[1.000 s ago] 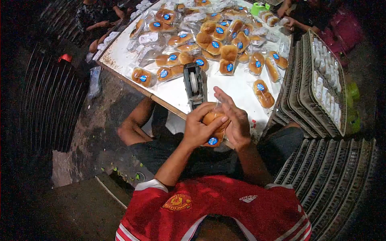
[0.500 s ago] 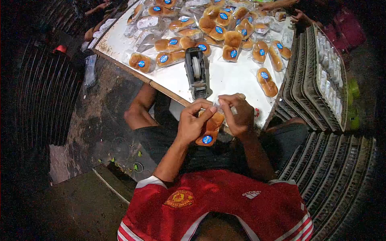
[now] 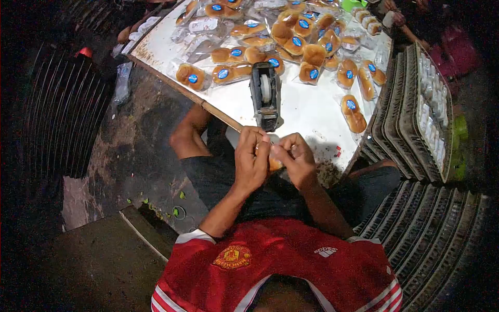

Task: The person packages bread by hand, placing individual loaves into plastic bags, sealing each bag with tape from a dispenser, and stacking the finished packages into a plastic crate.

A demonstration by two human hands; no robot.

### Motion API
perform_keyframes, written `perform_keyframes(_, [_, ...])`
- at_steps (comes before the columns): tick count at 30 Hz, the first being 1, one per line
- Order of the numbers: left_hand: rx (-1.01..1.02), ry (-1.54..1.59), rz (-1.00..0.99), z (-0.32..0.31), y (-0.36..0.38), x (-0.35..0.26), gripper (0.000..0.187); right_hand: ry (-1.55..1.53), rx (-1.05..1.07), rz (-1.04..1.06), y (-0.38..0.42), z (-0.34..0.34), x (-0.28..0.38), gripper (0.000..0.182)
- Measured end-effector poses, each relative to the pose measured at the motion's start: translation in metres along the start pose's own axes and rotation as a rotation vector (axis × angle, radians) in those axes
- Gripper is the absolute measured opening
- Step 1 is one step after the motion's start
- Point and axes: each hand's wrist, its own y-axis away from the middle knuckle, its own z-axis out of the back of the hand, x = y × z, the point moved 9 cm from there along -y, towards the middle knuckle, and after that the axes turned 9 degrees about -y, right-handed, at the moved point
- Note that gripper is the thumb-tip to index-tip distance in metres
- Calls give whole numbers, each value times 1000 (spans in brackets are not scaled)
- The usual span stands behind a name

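A bagged bread roll (image 3: 275,164) is between my two hands at the near edge of the white table (image 3: 299,112), mostly hidden by my fingers. My left hand (image 3: 252,160) is closed on the bag, thumb and fingers pinched near its top. Facing it, my right hand (image 3: 298,162) is also closed, thumb and fingertips pinching the bag close to the left thumb. Just beyond my hands stands a black tape dispenser (image 3: 265,99) with a roll of clear tape.
Many bagged rolls (image 3: 283,34) with blue labels cover the table's far part; one bagged roll (image 3: 354,114) lies at its right. Stacked trays (image 3: 403,109) stand right, more trays (image 3: 426,229) nearer. Another person's hand (image 3: 393,18) is at the far right corner.
The roll has turned or tipped between my hands, so its blue label no longer shows. My fingers have closed nearer together. The table view has shifted slightly right, and a green item appears at the far edge.
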Motion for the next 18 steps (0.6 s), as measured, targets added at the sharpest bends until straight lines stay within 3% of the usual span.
perform_keyframes(1, [-40, 20, -66, 5, 1, -3, 13, -193, 61, 17, 1, -14, 0, 31])
perform_keyframes(3, [-107, 125, -157, 11, 1, 2, 14, -108, 209, -87, 4, -25, 4, 39])
perform_keyframes(5, [-135, 296, -75, 13, -6, -6, 24, -121, 350, -109, 1, -39, 20, 55])
perform_keyframes(6, [-150, 381, -31, 14, -9, -7, 29, -207, 314, -134, -3, -39, 17, 57])
perform_keyframes(8, [166, 174, -192, 6, -16, -7, 63, -379, 241, -184, -8, -38, 5, 64])
perform_keyframes(10, [312, 275, -78, -1, -15, -6, 65, -420, 209, -160, -19, -37, 8, 69])
perform_keyframes(13, [283, 290, -31, 15, -25, -7, 70, -451, 47, -188, -53, -20, 2, 75])
perform_keyframes(14, [271, 256, -17, 20, -28, -3, 68, -79, -184, -98, -68, 1, 12, 68])
perform_keyframes(16, [252, 191, 14, 27, -31, 5, 66, 241, -223, -77, -108, 21, -39, 50])
perform_keyframes(18, [238, 72, 28, 32, -32, 5, 61, 178, -144, -151, -116, 14, -51, 44])
